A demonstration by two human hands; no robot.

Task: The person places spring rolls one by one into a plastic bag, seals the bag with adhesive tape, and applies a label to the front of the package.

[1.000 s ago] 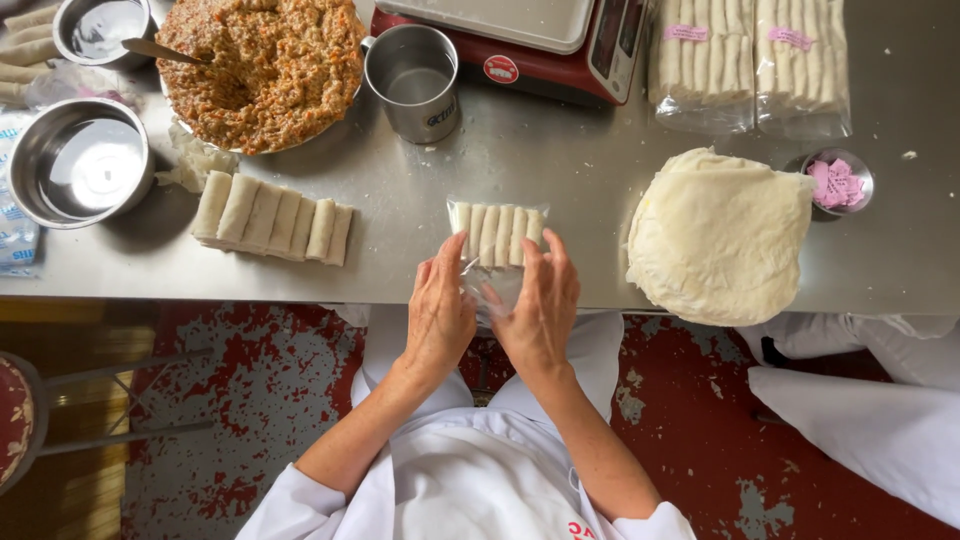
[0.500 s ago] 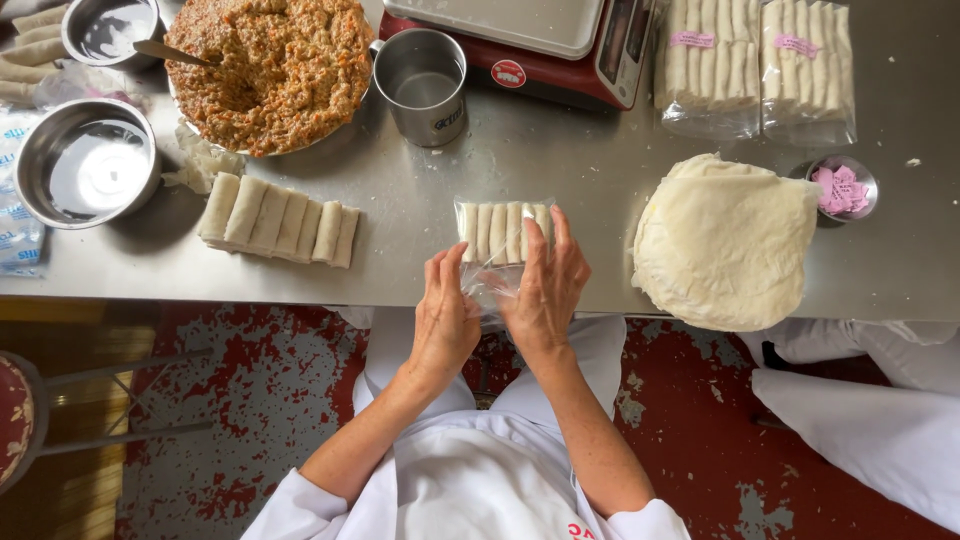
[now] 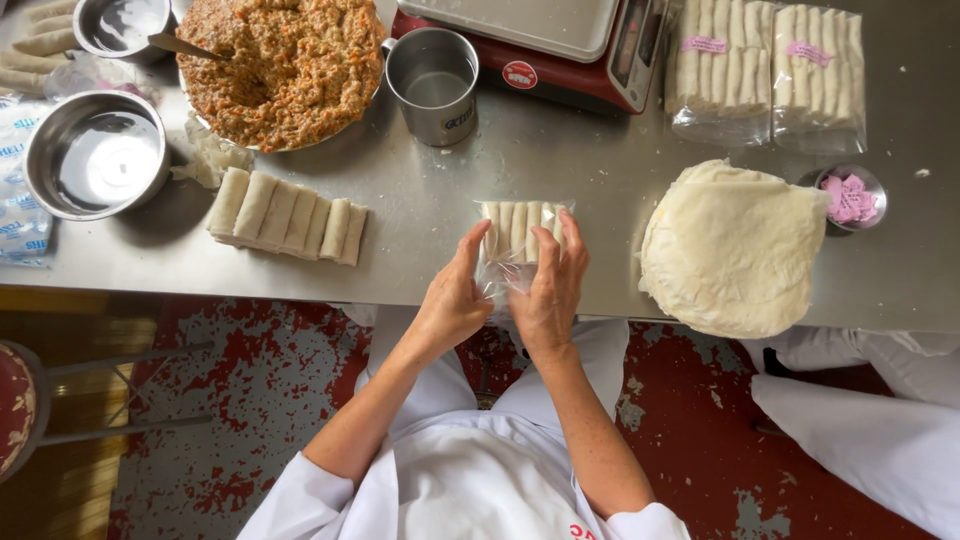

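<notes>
Head view: your left hand (image 3: 452, 300) and right hand (image 3: 550, 290) both pinch the clear bag of rolls (image 3: 520, 232) at the steel table (image 3: 560, 170) edge — fingers clamping its open end flat.

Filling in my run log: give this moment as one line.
left hand: holding bag of rolls | right hand: holding the bag | bag: on steel table

The rolls (image 3: 520, 228) in the clear bag (image 3: 508, 262) are pale cream, and the stack of wrappers (image 3: 733, 250) has the same pale cream colour. The table (image 3: 560, 160) is grey steel. The filling (image 3: 280, 65) is brown with orange specks — quite mottled. The scale (image 3: 560, 75) is red, the small labels (image 3: 848, 196) pink, and the floor (image 3: 250, 400) dark red with grey worn patches.
</notes>
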